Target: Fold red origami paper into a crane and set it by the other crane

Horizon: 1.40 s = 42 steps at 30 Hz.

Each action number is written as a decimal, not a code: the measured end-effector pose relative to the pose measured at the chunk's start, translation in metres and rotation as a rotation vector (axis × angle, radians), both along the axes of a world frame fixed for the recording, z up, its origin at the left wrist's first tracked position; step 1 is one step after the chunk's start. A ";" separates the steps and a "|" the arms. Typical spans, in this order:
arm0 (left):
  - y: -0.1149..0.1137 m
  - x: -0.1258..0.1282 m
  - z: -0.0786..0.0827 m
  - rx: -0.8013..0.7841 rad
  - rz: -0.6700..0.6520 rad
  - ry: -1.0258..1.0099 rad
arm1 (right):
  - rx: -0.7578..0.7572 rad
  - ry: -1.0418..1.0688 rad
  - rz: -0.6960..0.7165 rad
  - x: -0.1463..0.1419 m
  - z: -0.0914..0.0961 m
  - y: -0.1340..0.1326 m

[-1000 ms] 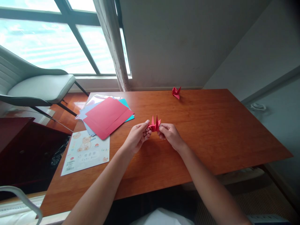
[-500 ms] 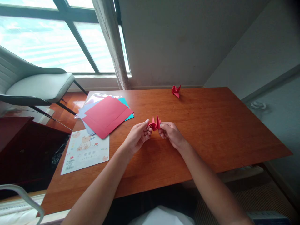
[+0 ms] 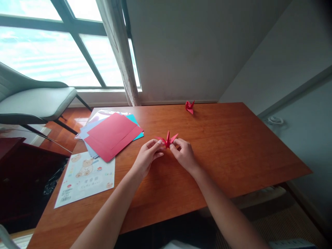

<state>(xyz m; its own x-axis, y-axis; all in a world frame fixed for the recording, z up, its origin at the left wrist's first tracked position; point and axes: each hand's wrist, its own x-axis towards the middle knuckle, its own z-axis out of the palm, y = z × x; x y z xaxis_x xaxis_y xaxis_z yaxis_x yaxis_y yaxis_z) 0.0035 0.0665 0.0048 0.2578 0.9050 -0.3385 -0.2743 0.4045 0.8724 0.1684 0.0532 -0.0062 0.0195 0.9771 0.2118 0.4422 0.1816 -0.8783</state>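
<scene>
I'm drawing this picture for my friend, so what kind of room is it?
Probably a room in somebody's home: there's a wooden table, a pale chair and a curtained window.

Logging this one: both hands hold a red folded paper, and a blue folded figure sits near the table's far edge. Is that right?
One slip: the folded figure near the table's far edge is red, not blue, as the head view shows. The left hand and right hand do hold a red folded paper.
</scene>
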 end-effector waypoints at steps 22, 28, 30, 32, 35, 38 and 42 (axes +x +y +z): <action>0.001 0.003 -0.006 0.482 0.066 0.040 | 0.144 0.322 0.073 -0.001 -0.003 -0.001; 0.001 0.002 -0.005 0.483 0.106 0.039 | 0.165 0.311 0.084 -0.001 0.000 -0.001; 0.001 0.003 -0.003 0.493 0.116 0.041 | 0.183 0.288 0.073 0.000 0.001 -0.002; 0.001 0.003 -0.001 0.495 0.126 0.044 | 0.194 0.277 0.071 0.001 0.003 -0.002; 0.000 0.003 0.001 0.483 0.124 0.061 | 0.185 0.247 0.060 0.001 0.003 -0.003; 0.000 0.002 0.002 0.482 0.109 0.073 | 0.170 0.235 0.042 0.000 0.004 -0.003; 0.000 0.001 0.001 0.501 0.082 0.060 | 0.175 0.246 0.053 0.001 0.007 -0.003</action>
